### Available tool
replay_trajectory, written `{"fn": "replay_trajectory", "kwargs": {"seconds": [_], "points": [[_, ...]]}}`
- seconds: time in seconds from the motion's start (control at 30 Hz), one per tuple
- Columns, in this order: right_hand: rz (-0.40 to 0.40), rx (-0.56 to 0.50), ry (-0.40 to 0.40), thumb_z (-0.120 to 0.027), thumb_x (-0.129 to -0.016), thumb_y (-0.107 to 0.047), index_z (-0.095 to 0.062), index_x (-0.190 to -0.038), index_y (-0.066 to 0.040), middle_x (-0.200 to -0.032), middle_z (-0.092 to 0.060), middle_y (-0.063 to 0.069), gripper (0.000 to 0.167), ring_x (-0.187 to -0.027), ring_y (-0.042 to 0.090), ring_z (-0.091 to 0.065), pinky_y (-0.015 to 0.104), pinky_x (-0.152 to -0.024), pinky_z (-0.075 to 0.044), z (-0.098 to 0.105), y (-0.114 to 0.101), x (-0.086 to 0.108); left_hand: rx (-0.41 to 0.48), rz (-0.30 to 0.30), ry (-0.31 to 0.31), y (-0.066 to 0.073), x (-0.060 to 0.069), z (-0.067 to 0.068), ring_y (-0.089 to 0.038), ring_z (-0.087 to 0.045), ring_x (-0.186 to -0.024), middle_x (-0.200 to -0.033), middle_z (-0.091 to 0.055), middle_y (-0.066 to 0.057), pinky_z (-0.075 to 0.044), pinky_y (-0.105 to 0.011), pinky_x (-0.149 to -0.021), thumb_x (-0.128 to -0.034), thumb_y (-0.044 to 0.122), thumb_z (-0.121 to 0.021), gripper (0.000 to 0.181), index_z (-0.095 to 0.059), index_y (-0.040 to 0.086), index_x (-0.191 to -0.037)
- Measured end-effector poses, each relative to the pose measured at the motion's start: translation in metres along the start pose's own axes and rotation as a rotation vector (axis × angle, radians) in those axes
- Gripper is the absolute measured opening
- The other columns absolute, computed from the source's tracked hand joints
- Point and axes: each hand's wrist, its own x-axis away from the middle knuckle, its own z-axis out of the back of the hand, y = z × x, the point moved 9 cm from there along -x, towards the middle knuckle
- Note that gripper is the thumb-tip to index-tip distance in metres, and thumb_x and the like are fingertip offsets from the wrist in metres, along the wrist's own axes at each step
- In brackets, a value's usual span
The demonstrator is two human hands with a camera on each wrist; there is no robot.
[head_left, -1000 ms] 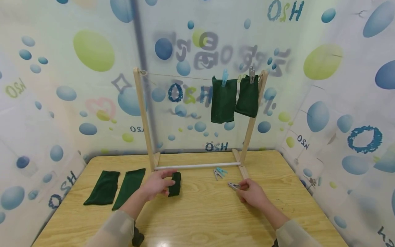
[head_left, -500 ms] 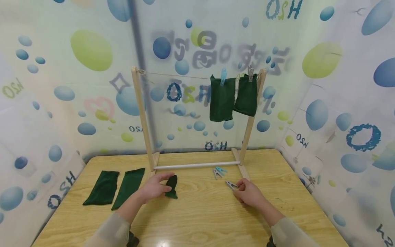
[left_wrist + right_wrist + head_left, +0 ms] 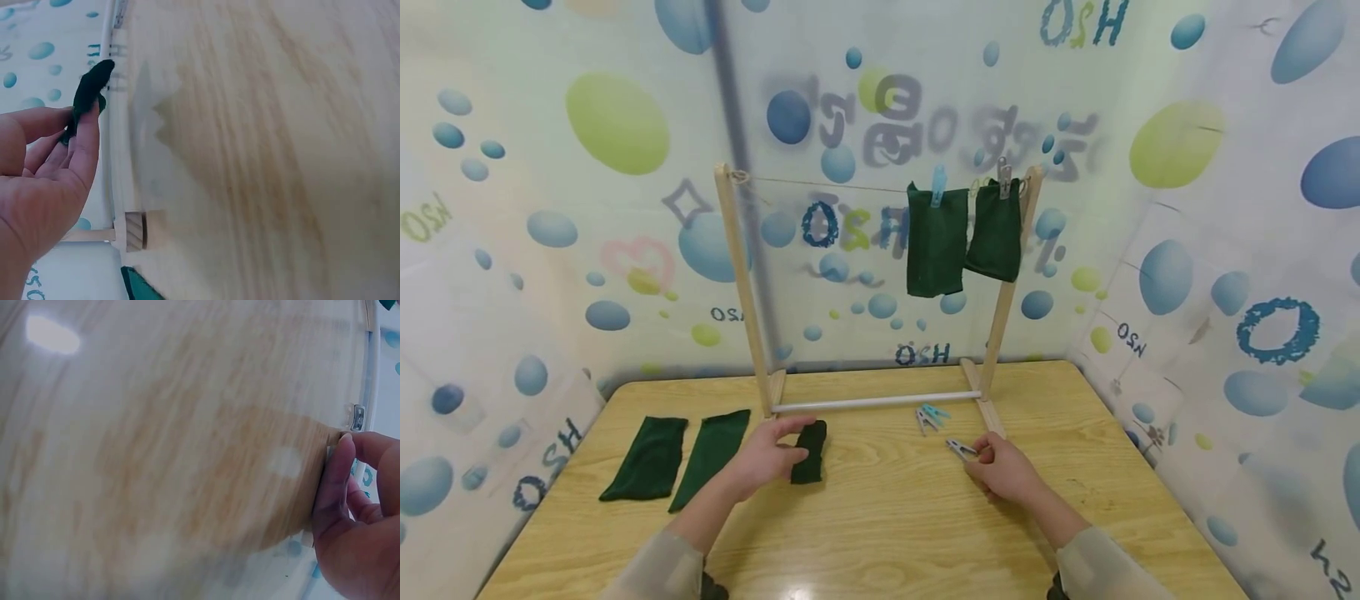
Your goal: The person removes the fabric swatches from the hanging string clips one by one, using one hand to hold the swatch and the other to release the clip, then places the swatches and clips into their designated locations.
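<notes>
My left hand [image 3: 766, 457] pinches a small dark green cloth [image 3: 809, 454] between thumb and fingers. In the left wrist view this cloth [image 3: 92, 90] sticks up beyond the fingertips, raised off the table. On the right, my right hand [image 3: 1006, 472] pinches a grey clothespin [image 3: 960, 450] over the table; its far end points left. Behind it lie a grey clothespin [image 3: 927, 420] and a light blue clothespin [image 3: 936, 411], close together. Two green cloths hang from the line: the left one [image 3: 937, 250] under a blue clothespin [image 3: 938, 186], the right one [image 3: 996, 237] under a grey clothespin [image 3: 1004, 178].
A wooden frame with a left post [image 3: 739, 275], a right post [image 3: 1003, 325], a string [image 3: 827, 183] and a white bottom bar [image 3: 880, 402] stands at the table's [image 3: 880, 533] back. Two flat green cloths [image 3: 647, 460] lie at the left. Patterned curtains surround the table.
My left hand has moved slightly left with the cloth, which bent and then straightened. The right hand and its clothespin have shifted slightly left in view. The whole view has drifted a little.
</notes>
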Motion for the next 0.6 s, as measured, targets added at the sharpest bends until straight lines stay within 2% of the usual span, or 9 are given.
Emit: {"fn": "replay_trajectory", "kwargs": {"seconds": [0.1, 0.3, 0.43, 0.47, 0.6], "points": [[0.0, 0.008, 0.002, -0.078, -0.098, -0.011, -0.063, -0.125, -0.003, -0.101, -0.061, 0.008, 0.032, -0.064, 0.018, -0.061, 0.03, -0.053, -0.056, 0.0, 0.001, 0.0, -0.001, 0.013, -0.002, -0.006, 0.002, 0.0, -0.02, -0.064, -0.074, -0.164, -0.042, -0.037, -0.055, -0.033, -0.059, -0.1024, -0.003, -0.067, 0.059, -0.052, -0.001, -0.16], [0.002, 0.008, 0.001, -0.078, -0.098, -0.012, -0.063, -0.125, -0.003, -0.102, -0.06, 0.008, 0.032, -0.064, 0.018, -0.061, 0.03, -0.053, -0.056, 0.0, 0.0, 0.0, -0.029, 0.052, 0.003, -0.018, 0.006, -0.001, -0.025, -0.07, -0.104, -0.161, -0.045, -0.036, -0.056, -0.034, -0.061, -0.1, -0.005, -0.071, 0.06, -0.054, -0.001, -0.157], [0.002, 0.011, 0.002, -0.078, -0.098, -0.011, -0.062, -0.125, -0.003, -0.101, -0.06, 0.008, 0.032, -0.062, 0.018, -0.061, 0.03, -0.053, -0.056, 0.0, 0.0, 0.001, -0.08, 0.054, 0.001, -0.018, 0.008, -0.002, -0.027, -0.068, -0.091, -0.162, -0.046, -0.034, -0.051, -0.031, -0.057, -0.0987, -0.006, -0.071, 0.061, -0.054, 0.0, -0.157], [0.004, 0.011, 0.002, -0.078, -0.098, -0.011, -0.062, -0.125, -0.003, -0.1, -0.06, 0.008, 0.032, -0.062, 0.018, -0.061, 0.03, -0.053, -0.056, 0.0, 0.0, 0.001, -0.113, 0.043, 0.003, -0.016, 0.009, -0.002, -0.026, -0.068, -0.091, -0.162, -0.047, -0.034, -0.05, -0.029, -0.058, -0.0982, -0.006, -0.072, 0.062, -0.055, 0.0, -0.157], [0.005, 0.006, 0.001, -0.078, -0.098, -0.011, -0.062, -0.124, -0.003, -0.099, -0.06, 0.007, 0.031, -0.06, 0.017, -0.06, 0.029, -0.052, -0.055, 0.0, 0.0, 0.0, -0.238, -0.005, 0.007, -0.008, 0.009, -0.002, -0.02, -0.058, -0.075, -0.161, -0.05, -0.034, -0.044, -0.028, -0.06, -0.0964, -0.006, -0.074, 0.062, -0.056, -0.002, -0.156]]}}
